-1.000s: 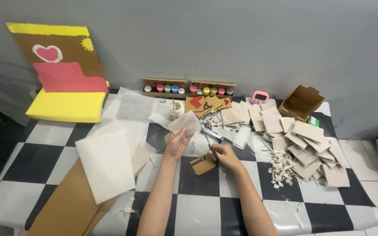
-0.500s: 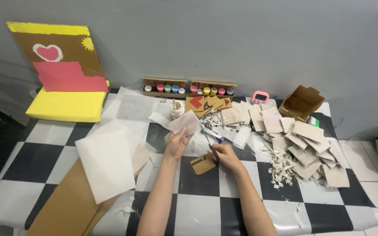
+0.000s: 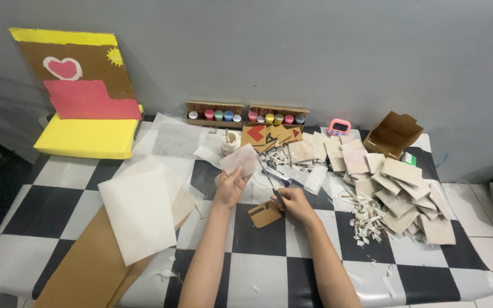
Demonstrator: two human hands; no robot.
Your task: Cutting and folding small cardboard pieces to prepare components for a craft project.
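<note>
Left hand [image 3: 229, 188] pinching thin white paper sheet [image 3: 239, 159] at its lower edge, lifted over checkered worktop [image 3: 258, 268]. Right hand [image 3: 295, 204] closed around scissors [image 3: 275, 183], beside cardboard piece [image 3: 265, 214]. Paper looking light, floppy, easily torn; gripping near an edge.

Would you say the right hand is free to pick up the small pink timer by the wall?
Probably not right away: the right hand already grips scissors, and the timer sits beyond piled cardboard pieces.

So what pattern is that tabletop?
Black and white checks on the tabletop, clearest in the head view.
</note>
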